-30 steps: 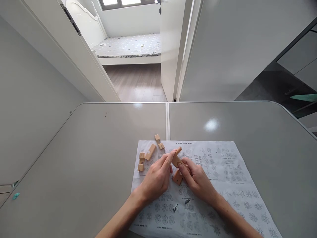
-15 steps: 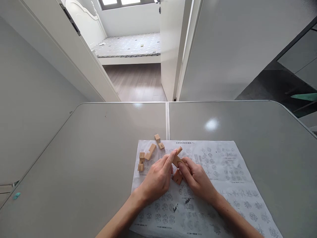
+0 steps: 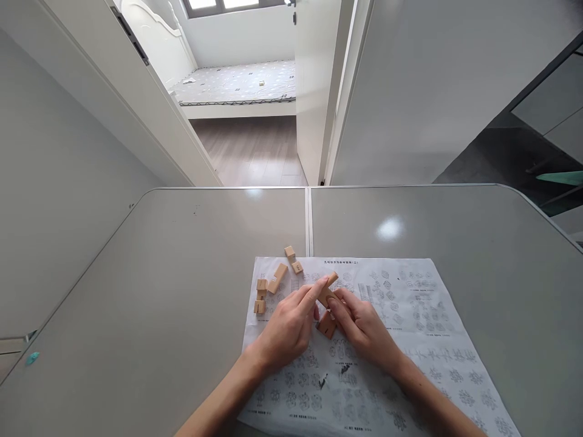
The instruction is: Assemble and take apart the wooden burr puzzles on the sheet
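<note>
Between both hands, above the printed sheet, is a cluster of crossed wooden burr puzzle pieces [image 3: 325, 296]. My left hand [image 3: 289, 321] is closed on its left side, with the index finger stretched along the upper stick. Thumb and fingers of my right hand [image 3: 364, 325] pinch the right side. A darker end block [image 3: 327, 325] shows below, between the hands; how the pieces join is partly hidden by my fingers. Loose on the sheet to the left lie a notched piece [image 3: 260, 297], a second notched piece [image 3: 277, 279] and a third piece [image 3: 294, 260] near the sheet's top edge.
The paper sheet [image 3: 437, 364] carries rows of small printed diagrams. It lies on a grey table [image 3: 136, 303] with a pale seam [image 3: 308, 221] down its middle. Beyond the far edge, an open door [image 3: 316, 91] leads to a room with a bed [image 3: 237, 85].
The upper stick in my hands has shifted very slightly to the right and down. Both hands keep nearly the same place, and the loose pieces lie as before.
</note>
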A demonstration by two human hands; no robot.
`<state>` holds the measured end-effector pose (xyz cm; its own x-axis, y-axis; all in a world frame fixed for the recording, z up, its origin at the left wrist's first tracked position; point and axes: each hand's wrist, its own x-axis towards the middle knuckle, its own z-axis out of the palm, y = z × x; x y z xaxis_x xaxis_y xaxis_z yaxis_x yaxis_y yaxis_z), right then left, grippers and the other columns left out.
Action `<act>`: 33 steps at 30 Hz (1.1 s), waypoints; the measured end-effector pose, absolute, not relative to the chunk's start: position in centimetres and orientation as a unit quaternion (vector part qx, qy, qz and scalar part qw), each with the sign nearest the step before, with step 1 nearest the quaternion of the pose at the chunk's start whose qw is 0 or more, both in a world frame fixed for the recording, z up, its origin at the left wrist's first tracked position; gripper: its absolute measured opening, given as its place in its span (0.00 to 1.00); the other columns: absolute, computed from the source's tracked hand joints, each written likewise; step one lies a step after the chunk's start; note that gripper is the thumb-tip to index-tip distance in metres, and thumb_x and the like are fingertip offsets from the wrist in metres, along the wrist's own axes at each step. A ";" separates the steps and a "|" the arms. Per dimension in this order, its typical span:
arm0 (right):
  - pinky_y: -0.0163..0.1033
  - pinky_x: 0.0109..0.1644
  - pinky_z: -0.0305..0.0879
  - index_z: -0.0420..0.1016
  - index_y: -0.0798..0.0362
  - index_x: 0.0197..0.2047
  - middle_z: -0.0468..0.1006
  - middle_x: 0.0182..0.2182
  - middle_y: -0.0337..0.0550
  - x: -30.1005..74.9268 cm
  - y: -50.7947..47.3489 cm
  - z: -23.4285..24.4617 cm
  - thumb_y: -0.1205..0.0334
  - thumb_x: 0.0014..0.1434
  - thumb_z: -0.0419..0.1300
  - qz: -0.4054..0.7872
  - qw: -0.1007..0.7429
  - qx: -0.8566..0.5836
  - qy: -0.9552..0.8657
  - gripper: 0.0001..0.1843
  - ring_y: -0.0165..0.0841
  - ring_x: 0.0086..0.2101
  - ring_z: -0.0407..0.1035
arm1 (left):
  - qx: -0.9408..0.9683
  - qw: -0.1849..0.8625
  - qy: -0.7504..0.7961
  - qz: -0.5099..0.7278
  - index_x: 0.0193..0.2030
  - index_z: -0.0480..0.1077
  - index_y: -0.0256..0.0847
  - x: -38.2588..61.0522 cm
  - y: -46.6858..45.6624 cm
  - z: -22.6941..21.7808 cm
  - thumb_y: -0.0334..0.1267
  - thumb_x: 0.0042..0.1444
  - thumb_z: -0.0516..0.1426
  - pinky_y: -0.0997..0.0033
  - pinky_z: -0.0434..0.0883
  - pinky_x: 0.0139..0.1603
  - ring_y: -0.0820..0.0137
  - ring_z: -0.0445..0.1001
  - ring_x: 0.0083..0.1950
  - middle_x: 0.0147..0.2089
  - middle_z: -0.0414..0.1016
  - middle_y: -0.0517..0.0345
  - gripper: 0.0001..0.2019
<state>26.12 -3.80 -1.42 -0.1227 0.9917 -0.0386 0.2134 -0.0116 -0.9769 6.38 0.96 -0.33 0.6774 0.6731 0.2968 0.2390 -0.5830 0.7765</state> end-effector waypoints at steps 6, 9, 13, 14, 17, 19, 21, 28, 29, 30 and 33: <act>0.37 0.25 0.60 0.67 0.47 0.42 0.70 0.20 0.32 25.9 -3.8 -1.2 0.43 0.79 0.48 0.488 0.422 -0.514 -0.566 0.20 0.31 0.19 0.63 | 0.882 0.291 0.277 0.245 0.85 0.37 0.50 7.0 0.5 -0.2 0.23 0.71 0.47 0.52 0.82 0.59 0.56 0.80 0.61 0.74 0.70 0.42 0.40; 0.37 0.26 0.61 0.66 0.47 0.40 0.70 0.20 0.31 25.9 -3.8 -1.2 0.43 0.80 0.47 0.491 0.422 -0.513 -0.563 0.21 0.31 0.19 0.64 | 0.879 0.299 0.280 0.246 0.84 0.39 0.50 7.0 0.5 -0.2 0.23 0.71 0.47 0.54 0.82 0.57 0.58 0.82 0.59 0.72 0.73 0.43 0.40; 0.38 0.29 0.62 0.67 0.48 0.42 0.67 0.21 0.30 26.1 -3.8 -1.2 0.45 0.80 0.46 0.487 0.418 -0.512 -0.571 0.20 0.31 0.21 0.63 | 0.858 0.320 0.287 0.280 0.84 0.43 0.54 6.8 0.6 -0.6 0.25 0.74 0.46 0.57 0.84 0.55 0.64 0.84 0.49 0.69 0.75 0.47 0.36; 0.38 0.29 0.61 0.68 0.48 0.43 0.66 0.21 0.30 26.1 -3.8 -1.2 0.45 0.80 0.46 0.489 0.417 -0.510 -0.572 0.20 0.31 0.21 0.63 | 0.855 0.322 0.291 0.286 0.83 0.43 0.54 6.8 0.6 -0.7 0.26 0.75 0.45 0.57 0.84 0.53 0.65 0.84 0.46 0.69 0.75 0.47 0.35; 0.38 0.29 0.60 0.69 0.49 0.45 0.66 0.22 0.30 26.1 -3.8 -1.3 0.46 0.81 0.46 0.498 0.413 -0.502 -0.574 0.19 0.31 0.22 0.62 | 0.845 0.329 0.298 0.297 0.83 0.45 0.53 6.8 0.6 -0.9 0.27 0.76 0.46 0.55 0.85 0.52 0.65 0.84 0.45 0.70 0.75 0.46 0.33; 0.38 0.29 0.59 0.69 0.49 0.45 0.66 0.22 0.30 26.1 -3.9 -1.3 0.47 0.81 0.46 0.498 0.411 -0.503 -0.574 0.18 0.31 0.22 0.62 | 0.838 0.341 0.296 0.307 0.83 0.47 0.53 6.8 0.7 -0.9 0.28 0.76 0.46 0.56 0.86 0.53 0.64 0.85 0.48 0.72 0.73 0.47 0.32; 0.38 0.29 0.59 0.68 0.49 0.44 0.66 0.22 0.31 26.1 -3.8 -1.4 0.48 0.81 0.46 0.494 0.410 -0.505 -0.577 0.18 0.31 0.22 0.62 | 0.834 0.346 0.289 0.318 0.82 0.50 0.52 7.0 0.7 -0.7 0.28 0.77 0.47 0.54 0.85 0.59 0.62 0.84 0.57 0.73 0.73 0.48 0.31; 0.38 0.29 0.62 0.68 0.48 0.43 0.71 0.21 0.32 26.2 -3.6 -1.1 0.50 0.80 0.46 0.473 0.410 -0.502 -0.597 0.17 0.32 0.21 0.65 | 0.831 0.332 0.293 0.337 0.79 0.59 0.49 7.1 0.8 -0.9 0.30 0.77 0.52 0.54 0.80 0.68 0.60 0.78 0.69 0.71 0.76 0.50 0.27; 0.38 0.29 0.63 0.68 0.48 0.43 0.71 0.21 0.33 26.2 -3.6 -0.9 0.50 0.80 0.47 0.471 0.411 -0.500 -0.599 0.17 0.33 0.22 0.66 | 0.829 0.330 0.294 0.343 0.78 0.59 0.49 7.2 0.8 -1.1 0.30 0.77 0.52 0.56 0.81 0.67 0.61 0.79 0.67 0.69 0.78 0.51 0.27; 0.37 0.29 0.64 0.68 0.48 0.42 0.72 0.22 0.33 26.1 -3.6 -0.8 0.50 0.80 0.47 0.468 0.412 -0.499 -0.601 0.17 0.33 0.22 0.67 | 0.829 0.324 0.295 0.348 0.78 0.60 0.49 7.2 0.8 -1.2 0.30 0.77 0.53 0.57 0.82 0.65 0.62 0.81 0.66 0.68 0.78 0.51 0.26; 0.37 0.30 0.66 0.67 0.47 0.40 0.75 0.23 0.35 26.1 -3.6 -0.6 0.50 0.80 0.48 0.466 0.414 -0.496 -0.605 0.17 0.33 0.23 0.70 | 0.833 0.300 0.296 0.360 0.77 0.62 0.48 7.3 0.8 -1.3 0.29 0.77 0.53 0.60 0.84 0.59 0.63 0.84 0.59 0.64 0.82 0.50 0.25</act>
